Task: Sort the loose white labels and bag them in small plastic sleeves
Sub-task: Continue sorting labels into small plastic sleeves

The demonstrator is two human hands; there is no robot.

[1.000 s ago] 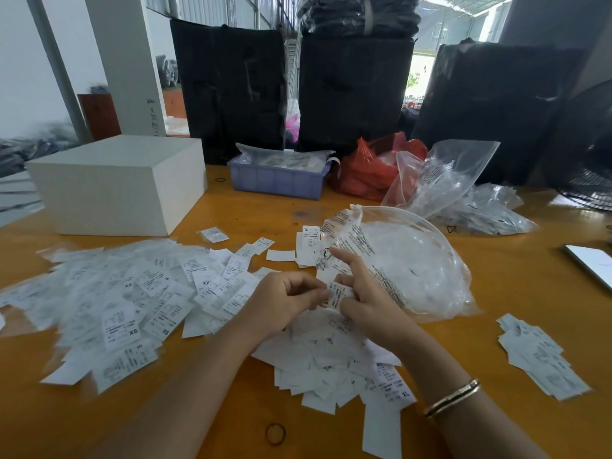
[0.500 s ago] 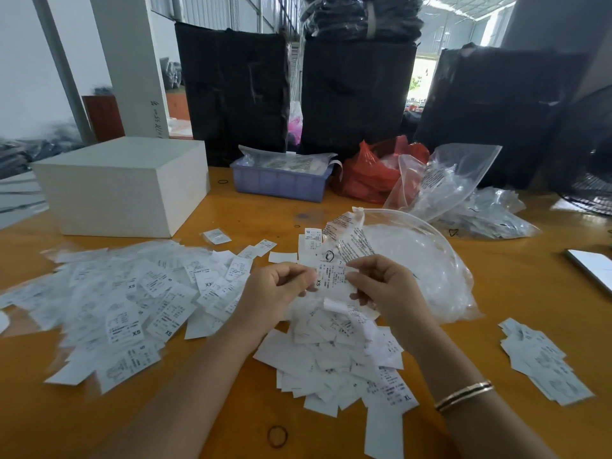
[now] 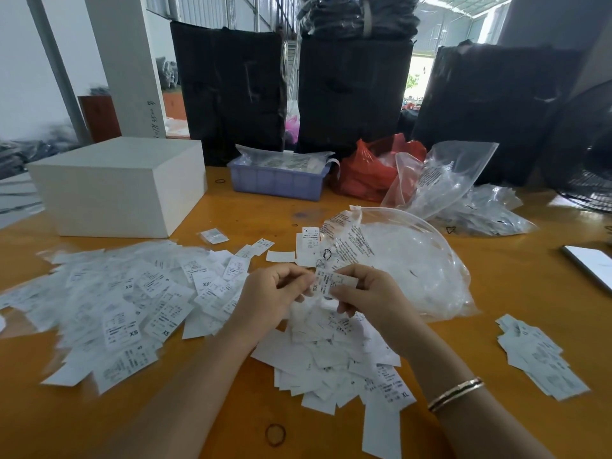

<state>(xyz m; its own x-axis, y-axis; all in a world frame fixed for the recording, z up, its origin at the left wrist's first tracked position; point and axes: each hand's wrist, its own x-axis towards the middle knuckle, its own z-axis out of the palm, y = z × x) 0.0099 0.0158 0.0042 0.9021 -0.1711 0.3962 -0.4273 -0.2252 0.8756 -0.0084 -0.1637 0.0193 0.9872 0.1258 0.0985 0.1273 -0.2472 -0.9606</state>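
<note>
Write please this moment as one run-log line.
left hand: pinches XS label | right hand: pinches same label | below: loose label pile | stage: sorting

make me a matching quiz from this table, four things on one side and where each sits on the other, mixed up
Things:
1. white box
2. blue tray
3. red bag
4. rubber band

Places:
A. near edge of the table, between the forearms
B. far left of the table
C. far side, right of the blue tray
D. far side, between the white box and the red bag

Pairs: 1-B, 2-D, 3-C, 4-A
</note>
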